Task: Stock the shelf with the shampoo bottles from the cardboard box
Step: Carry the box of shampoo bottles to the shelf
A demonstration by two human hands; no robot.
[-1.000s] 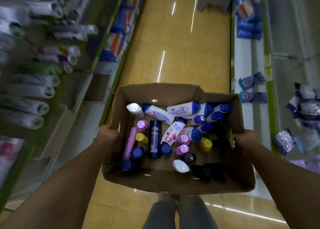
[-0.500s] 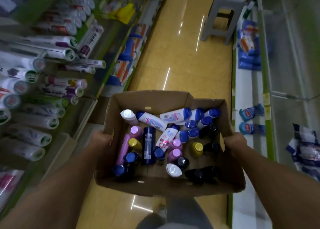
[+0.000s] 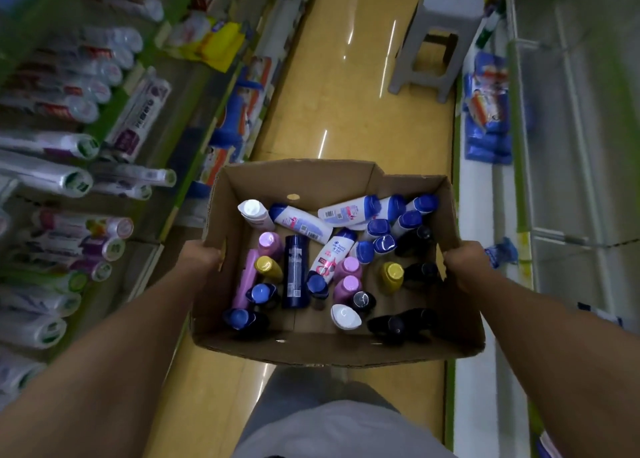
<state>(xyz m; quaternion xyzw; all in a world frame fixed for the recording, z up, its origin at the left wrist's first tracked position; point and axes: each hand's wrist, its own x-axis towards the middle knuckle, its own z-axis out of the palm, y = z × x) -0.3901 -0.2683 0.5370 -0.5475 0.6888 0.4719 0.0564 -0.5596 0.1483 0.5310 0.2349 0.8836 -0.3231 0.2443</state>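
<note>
An open cardboard box (image 3: 298,180) hangs at waist height in the aisle, carried between both hands. My left hand (image 3: 199,257) grips its left wall and my right hand (image 3: 465,262) grips its right wall. Inside lie several shampoo bottles: white ones with blue caps (image 3: 349,210), pink ones (image 3: 346,270), yellow-capped ones (image 3: 391,274), a dark blue bottle (image 3: 295,270) and black ones (image 3: 398,324). The shelf (image 3: 145,167) on the left is full of bottles and tubes lying with their caps outward.
A grey plastic stool (image 3: 440,32) stands in the yellow-floored aisle (image 3: 346,111) ahead on the right. Blue packets (image 3: 488,111) lie on the low right-hand shelf. The right shelving has green edges. My legs show below the box.
The view has moved forward along the aisle; the stool has come closer and the left shelf has slid past. Both hands keep the same hold on the box.
</note>
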